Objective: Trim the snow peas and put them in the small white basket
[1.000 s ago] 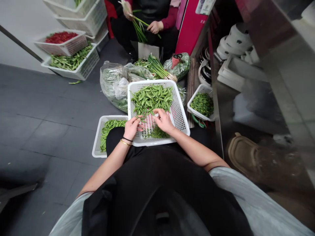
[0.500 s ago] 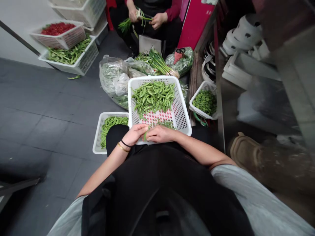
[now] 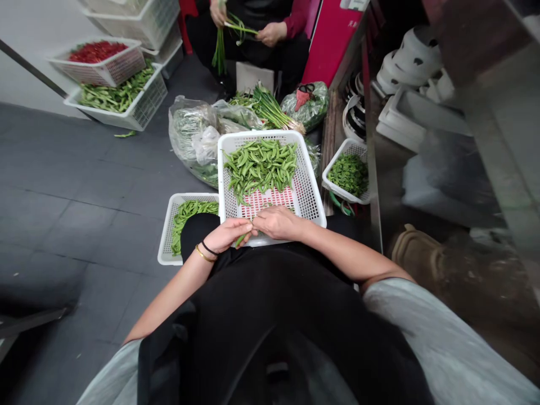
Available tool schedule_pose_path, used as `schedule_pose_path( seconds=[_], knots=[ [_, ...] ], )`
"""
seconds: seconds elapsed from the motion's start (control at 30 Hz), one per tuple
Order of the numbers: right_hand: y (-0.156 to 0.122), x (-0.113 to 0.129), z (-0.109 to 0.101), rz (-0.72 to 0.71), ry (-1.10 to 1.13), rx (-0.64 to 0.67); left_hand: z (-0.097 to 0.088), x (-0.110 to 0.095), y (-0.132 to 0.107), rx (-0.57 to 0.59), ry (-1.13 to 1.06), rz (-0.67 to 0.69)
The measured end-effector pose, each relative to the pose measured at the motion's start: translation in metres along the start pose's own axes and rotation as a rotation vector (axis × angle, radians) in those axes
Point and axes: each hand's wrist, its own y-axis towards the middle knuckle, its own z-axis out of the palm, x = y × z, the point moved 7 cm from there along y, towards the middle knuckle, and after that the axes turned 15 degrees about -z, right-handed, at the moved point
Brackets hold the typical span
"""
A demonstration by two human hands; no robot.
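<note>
A white perforated basket (image 3: pixel 310 194) rests on my lap with a heap of green pea pods (image 3: pixel 259 164) at its far end. At its near rim my left hand (image 3: pixel 228 235) and my right hand (image 3: pixel 276 222) meet, fingers pinched on one green pod (image 3: pixel 241 239) held between them. My left wrist wears a gold bangle and a black band. A smaller white basket (image 3: pixel 169 233) with more pods lies on the floor to my left, beside my knee.
Another small basket of green trimmings (image 3: pixel 348 175) sits to the right by a metal counter. Plastic bags of greens (image 3: pixel 198 140) and scallions lie ahead. A person in red sleeves (image 3: pixel 270 31) handles scallions. Stacked baskets with red chillies (image 3: pixel 99 52) and beans stand far left.
My hands drew back from the pod heap to the basket's near rim with one pod. The person ahead shifted the scallions about.
</note>
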Motion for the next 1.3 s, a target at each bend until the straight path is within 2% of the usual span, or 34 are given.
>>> schedule_pose_path(
  seconds=[0.07, 0.13, 0.2, 0.27, 0.3, 0.33, 0.37, 0.43, 0.47, 0.5, 0.57, 0.63, 0.73, 0.8, 0.93, 1.03, 1.1, 1.2, 1.3],
  knots=[
    [0.006, 0.001, 0.010, -0.021, 0.126, -0.007, 0.005, -0.015, -0.007, -0.078, 0.230, 0.131],
    [0.007, -0.007, 0.017, 0.040, 0.389, -0.115, 0.006, -0.029, -0.015, -0.191, 0.370, 0.268],
    [0.003, -0.024, 0.025, 0.189, 0.690, -0.281, -0.003, -0.035, -0.020, -0.333, 0.306, 0.349],
    [-0.004, -0.041, 0.037, 0.338, 0.882, -0.379, -0.025, -0.034, -0.025, -0.535, 0.068, 0.409],
    [-0.007, -0.047, 0.043, 0.381, 0.910, -0.348, -0.039, -0.031, -0.028, -0.641, -0.080, 0.442],
    [-0.009, -0.053, 0.051, 0.397, 0.898, -0.242, -0.052, -0.026, -0.031, -0.725, -0.223, 0.470],
    [-0.012, -0.057, 0.060, 0.403, 0.841, -0.081, -0.063, -0.021, -0.032, -0.769, -0.347, 0.484],
    [-0.017, -0.072, 0.077, 0.417, 0.623, 0.255, -0.078, -0.014, -0.027, -0.732, -0.529, 0.467],
    [-0.018, -0.084, 0.082, 0.440, 0.488, 0.360, -0.082, -0.011, -0.023, -0.671, -0.602, 0.443],
    [-0.015, -0.096, 0.086, 0.475, 0.360, 0.408, -0.083, -0.009, -0.018, -0.597, -0.662, 0.412],
    [0.000, -0.118, 0.092, 0.550, 0.182, 0.390, -0.080, -0.006, -0.010, -0.457, -0.748, 0.337],
    [0.019, -0.133, 0.104, 0.592, 0.120, 0.362, -0.072, -0.001, -0.004, -0.363, -0.788, 0.250],
    [0.041, -0.142, 0.123, 0.585, 0.132, 0.366, -0.061, 0.008, 0.002, -0.332, -0.775, 0.146],
    [0.041, -0.142, 0.127, 0.569, 0.156, 0.356, -0.056, 0.014, 0.004, -0.336, -0.740, 0.101],
    [0.016, -0.126, 0.107, 0.556, 0.221, 0.305, -0.052, 0.025, 0.014, -0.396, -0.602, -0.006],
    [-0.004, -0.095, 0.082, 0.524, 0.433, 0.131, -0.051, 0.025, 0.020, -0.513, -0.454, -0.010],
    [-0.008, -0.071, 0.065, 0.441, 0.595, -0.006, -0.046, 0.021, 0.022, -0.532, -0.392, 0.025],
    [-0.007, -0.044, 0.044, 0.315, 0.674, -0.091, -0.032, 0.016, 0.023, -0.414, -0.368, 0.043],
    [-0.006, -0.036, 0.021, 0.274, 0.613, -0.183, -0.017, 0.012, 0.017, -0.228, -0.342, 0.018]
  ],
)
